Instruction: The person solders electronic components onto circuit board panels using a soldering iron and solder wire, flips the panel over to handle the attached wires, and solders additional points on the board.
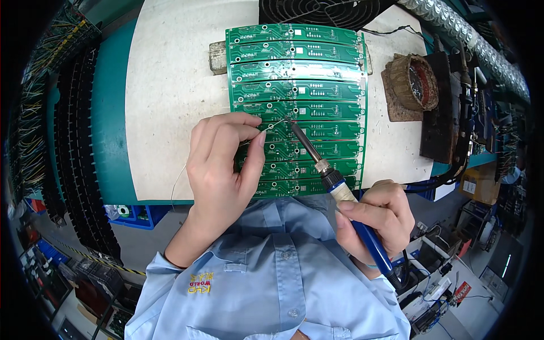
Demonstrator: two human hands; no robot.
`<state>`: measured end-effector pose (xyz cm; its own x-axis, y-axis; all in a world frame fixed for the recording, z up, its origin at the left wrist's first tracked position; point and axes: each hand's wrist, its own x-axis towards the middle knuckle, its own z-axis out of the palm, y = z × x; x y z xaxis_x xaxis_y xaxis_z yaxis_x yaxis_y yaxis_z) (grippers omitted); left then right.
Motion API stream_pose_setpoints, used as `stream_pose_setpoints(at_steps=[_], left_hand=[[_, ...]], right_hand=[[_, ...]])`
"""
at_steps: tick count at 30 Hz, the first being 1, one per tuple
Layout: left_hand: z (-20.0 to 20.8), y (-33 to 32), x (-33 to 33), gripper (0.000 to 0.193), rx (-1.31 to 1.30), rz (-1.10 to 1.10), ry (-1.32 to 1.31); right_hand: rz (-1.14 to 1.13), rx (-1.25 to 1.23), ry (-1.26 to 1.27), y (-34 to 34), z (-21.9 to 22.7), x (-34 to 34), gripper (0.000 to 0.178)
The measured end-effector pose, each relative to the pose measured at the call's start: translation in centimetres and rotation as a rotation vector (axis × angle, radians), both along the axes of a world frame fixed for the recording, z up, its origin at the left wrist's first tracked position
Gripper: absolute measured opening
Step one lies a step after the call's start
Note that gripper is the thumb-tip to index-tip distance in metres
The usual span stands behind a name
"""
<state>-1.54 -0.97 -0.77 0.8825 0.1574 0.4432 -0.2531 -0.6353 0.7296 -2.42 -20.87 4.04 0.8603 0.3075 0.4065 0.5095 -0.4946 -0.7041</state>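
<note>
A panel of several long green circuit boards [300, 79] lies on a white bench top [170, 96]. My left hand [226, 164] rests on the panel's left part and pinches a thin solder wire [273, 126] between thumb and fingers. My right hand [377, 218] grips a blue-handled soldering iron [334, 184]. The iron's metal tip [290, 122] meets the end of the wire on a board near the panel's middle.
A round brown coil-like stand [416, 82] sits on a block at the right of the panel. A dark fan grille [317, 11] is at the top. Racks of wired parts [73, 141] run along the left. A flexible silver duct [470, 39] crosses the upper right.
</note>
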Motion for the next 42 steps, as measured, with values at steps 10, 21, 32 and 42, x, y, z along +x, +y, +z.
stream_pose_setpoints(at_steps=[10, 21, 32, 42], left_hand=[[0.34, -0.03, -0.21, 0.012, 0.002, 0.000, 0.037], [0.17, 0.07, -0.34, 0.013, -0.019, 0.012, 0.018], [0.06, 0.03, -0.10, 0.013, 0.005, 0.012, -0.011], [0.07, -0.05, 0.03, 0.013, 0.011, 0.003, -0.008]], right_hand=[[0.033, -0.107, -0.025, 0.00, 0.55, 0.15, 0.025], [0.048, -0.102, -0.071, 0.05, 0.27, 0.26, 0.022], [-0.007, 0.106, -0.215, 0.16, -0.31, 0.56, 0.023], [0.012, 0.012, -0.208, 0.50, -0.36, 0.59, 0.018]])
